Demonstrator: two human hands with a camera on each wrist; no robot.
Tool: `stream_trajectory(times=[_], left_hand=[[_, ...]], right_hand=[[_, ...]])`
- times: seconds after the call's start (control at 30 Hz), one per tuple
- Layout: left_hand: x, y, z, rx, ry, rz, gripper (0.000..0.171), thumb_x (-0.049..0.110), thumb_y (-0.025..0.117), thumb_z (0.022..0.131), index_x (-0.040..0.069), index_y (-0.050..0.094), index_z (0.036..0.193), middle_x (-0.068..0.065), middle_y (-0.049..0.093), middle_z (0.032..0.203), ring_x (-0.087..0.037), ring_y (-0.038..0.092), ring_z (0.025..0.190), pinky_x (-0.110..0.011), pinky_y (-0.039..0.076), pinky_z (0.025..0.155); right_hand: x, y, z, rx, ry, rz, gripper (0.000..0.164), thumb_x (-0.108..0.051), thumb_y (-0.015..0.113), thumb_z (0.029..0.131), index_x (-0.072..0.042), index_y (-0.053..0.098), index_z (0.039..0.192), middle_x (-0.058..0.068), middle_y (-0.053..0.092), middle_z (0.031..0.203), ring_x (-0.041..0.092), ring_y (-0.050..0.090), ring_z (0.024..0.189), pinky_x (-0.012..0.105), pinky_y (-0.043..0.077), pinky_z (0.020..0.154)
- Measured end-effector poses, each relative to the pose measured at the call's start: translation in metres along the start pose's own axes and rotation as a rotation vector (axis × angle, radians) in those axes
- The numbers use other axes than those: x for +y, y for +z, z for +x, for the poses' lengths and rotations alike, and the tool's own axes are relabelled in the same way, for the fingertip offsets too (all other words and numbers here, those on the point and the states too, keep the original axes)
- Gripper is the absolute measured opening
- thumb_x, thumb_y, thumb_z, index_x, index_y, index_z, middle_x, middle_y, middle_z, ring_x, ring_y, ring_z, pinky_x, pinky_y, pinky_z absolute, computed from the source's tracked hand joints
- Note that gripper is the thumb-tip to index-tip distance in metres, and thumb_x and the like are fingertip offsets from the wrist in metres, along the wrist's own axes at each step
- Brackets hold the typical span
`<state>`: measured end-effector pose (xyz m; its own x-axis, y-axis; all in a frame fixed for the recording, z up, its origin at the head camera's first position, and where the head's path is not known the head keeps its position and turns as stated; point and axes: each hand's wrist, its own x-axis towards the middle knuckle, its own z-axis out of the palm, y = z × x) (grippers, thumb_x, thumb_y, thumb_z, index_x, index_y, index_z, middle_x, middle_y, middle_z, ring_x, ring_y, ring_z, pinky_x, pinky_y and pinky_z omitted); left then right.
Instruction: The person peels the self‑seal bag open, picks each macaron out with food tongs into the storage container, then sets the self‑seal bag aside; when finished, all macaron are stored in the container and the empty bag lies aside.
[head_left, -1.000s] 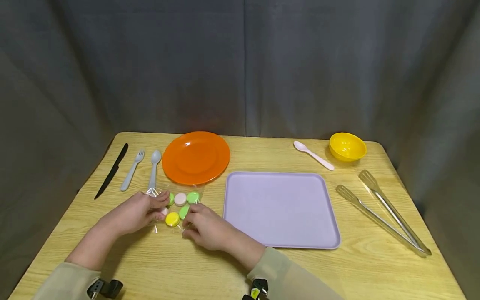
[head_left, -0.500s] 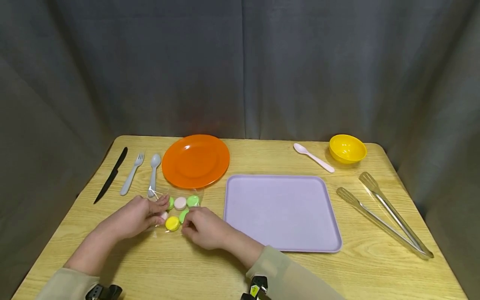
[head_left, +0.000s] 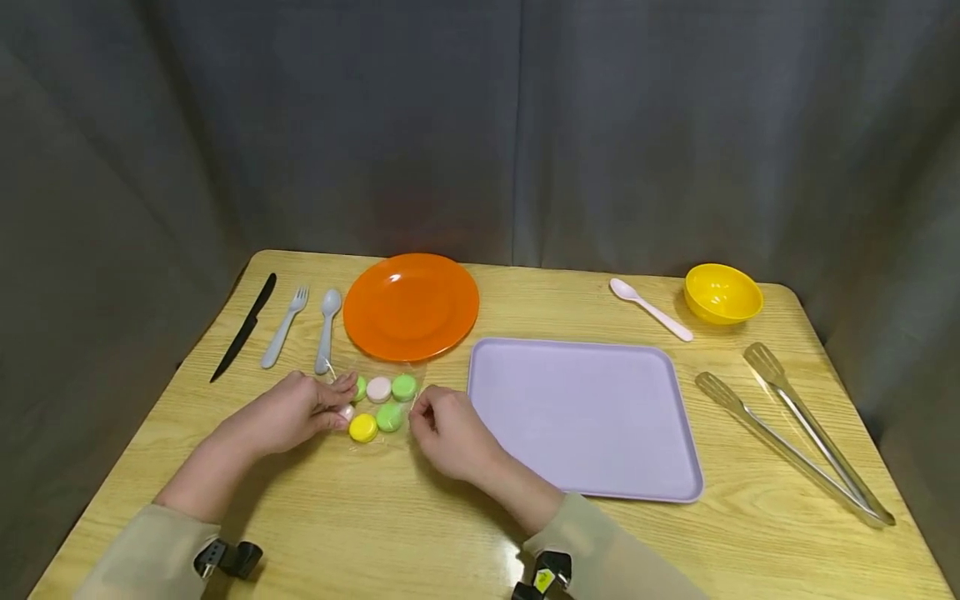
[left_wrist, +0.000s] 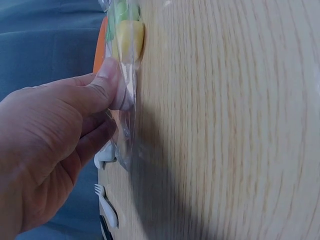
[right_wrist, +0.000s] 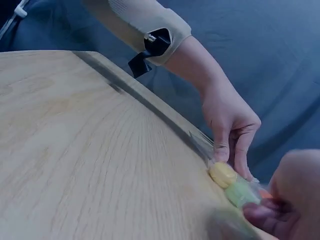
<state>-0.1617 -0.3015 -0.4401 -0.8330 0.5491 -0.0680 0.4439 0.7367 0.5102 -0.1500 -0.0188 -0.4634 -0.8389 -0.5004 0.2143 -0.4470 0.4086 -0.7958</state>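
My left hand (head_left: 294, 410) and right hand (head_left: 457, 435) pinch the clear bag (head_left: 378, 406) by opposite ends, near side of orange plate (head_left: 411, 307); tugging too hard could split it, scattering sweets (head_left: 363, 427).

Light wood-grain, rounded-corner table (head_left: 352, 517) bears: black knife (head_left: 242, 337), grey fork (head_left: 280, 334), grey spoon (head_left: 326, 329), round orange plate (head_left: 411, 307), rectangular lilac tray (head_left: 585, 417), pale-pink spoon (head_left: 654, 312), round yellow bowl (head_left: 722, 297), silver metal tongs (head_left: 825, 440).
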Motion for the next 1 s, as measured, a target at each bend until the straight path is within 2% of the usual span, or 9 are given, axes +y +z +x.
stream_trajectory(times=[0.1, 0.23, 0.33, 0.4, 0.53, 0.73, 0.87, 1.0], left_hand=[[0.001, -0.002, 0.001, -0.006, -0.005, -0.005, 0.049, 0.015, 0.082, 0.092, -0.004, 0.067, 0.135, -0.023, 0.055, 0.146, -0.039, 0.053, 0.137, -0.056, 0.045, 0.107], [0.001, -0.002, 0.002, -0.012, -0.006, -0.006, 0.048, 0.014, 0.082, 0.092, -0.003, 0.067, 0.135, -0.023, 0.055, 0.146, -0.039, 0.053, 0.137, -0.056, 0.045, 0.107], [0.001, -0.001, 0.003, -0.012, -0.008, 0.0, 0.048, 0.014, 0.082, 0.092, -0.003, 0.067, 0.135, -0.023, 0.056, 0.146, -0.039, 0.053, 0.137, -0.056, 0.045, 0.107], [0.001, -0.001, 0.003, -0.011, -0.012, 0.005, 0.048, 0.014, 0.082, 0.092, -0.003, 0.068, 0.135, -0.023, 0.056, 0.146, -0.039, 0.052, 0.137, -0.056, 0.045, 0.107], [0.001, -0.001, 0.002, -0.017, -0.024, 0.005, 0.048, 0.013, 0.082, 0.092, -0.003, 0.067, 0.135, -0.023, 0.055, 0.146, -0.039, 0.052, 0.138, -0.055, 0.045, 0.108], [0.001, -0.002, 0.0, 0.0, 0.004, -0.007, 0.048, 0.011, 0.082, 0.093, -0.004, 0.067, 0.135, -0.023, 0.055, 0.146, -0.039, 0.053, 0.137, -0.055, 0.045, 0.108], [0.0, -0.002, -0.002, 0.007, 0.006, -0.011, 0.047, 0.009, 0.082, 0.092, -0.005, 0.067, 0.134, -0.023, 0.055, 0.146, -0.039, 0.054, 0.136, -0.055, 0.045, 0.107], [0.001, 0.0, -0.001, 0.001, 0.002, -0.016, 0.046, 0.009, 0.083, 0.092, -0.004, 0.068, 0.133, -0.023, 0.056, 0.145, -0.039, 0.054, 0.135, -0.054, 0.046, 0.106]], right_hand=[[-0.001, 0.004, 0.003, 0.014, -0.015, 0.017, 0.008, -0.011, 0.071, 0.097, -0.005, 0.066, 0.093, 0.001, 0.062, 0.08, 0.008, 0.056, 0.07, 0.021, 0.049, 0.061], [-0.003, 0.011, 0.006, -0.021, -0.052, -0.114, 0.025, -0.026, 0.079, 0.096, -0.003, 0.069, 0.099, 0.003, 0.064, 0.088, 0.009, 0.055, 0.075, 0.02, 0.049, 0.066], [-0.003, 0.013, 0.007, -0.039, -0.074, -0.237, 0.018, -0.023, 0.078, 0.098, -0.006, 0.072, 0.097, -0.001, 0.064, 0.088, 0.008, 0.056, 0.075, 0.019, 0.048, 0.067], [-0.003, 0.012, 0.007, -0.048, -0.079, -0.27, 0.011, -0.017, 0.076, 0.099, -0.008, 0.074, 0.094, -0.004, 0.064, 0.085, 0.006, 0.057, 0.074, 0.019, 0.048, 0.067], [-0.003, 0.006, 0.005, -0.05, -0.04, -0.222, 0.014, -0.011, 0.071, 0.101, -0.011, 0.073, 0.087, -0.008, 0.062, 0.076, 0.005, 0.057, 0.069, 0.019, 0.047, 0.062], [0.001, -0.008, 0.0, 0.03, 0.055, -0.155, 0.019, -0.006, 0.069, 0.097, -0.011, 0.071, 0.079, -0.008, 0.059, 0.065, 0.008, 0.057, 0.062, 0.023, 0.048, 0.056], [0.002, -0.01, 0.001, 0.02, 0.056, -0.139, 0.014, -0.004, 0.07, 0.091, -0.009, 0.07, 0.079, -0.008, 0.059, 0.065, 0.007, 0.056, 0.062, 0.022, 0.048, 0.056], [0.001, -0.006, 0.006, -0.001, 0.032, -0.159, 0.011, -0.01, 0.074, 0.09, -0.008, 0.067, 0.082, -0.006, 0.056, 0.065, 0.007, 0.051, 0.059, 0.021, 0.043, 0.052]])
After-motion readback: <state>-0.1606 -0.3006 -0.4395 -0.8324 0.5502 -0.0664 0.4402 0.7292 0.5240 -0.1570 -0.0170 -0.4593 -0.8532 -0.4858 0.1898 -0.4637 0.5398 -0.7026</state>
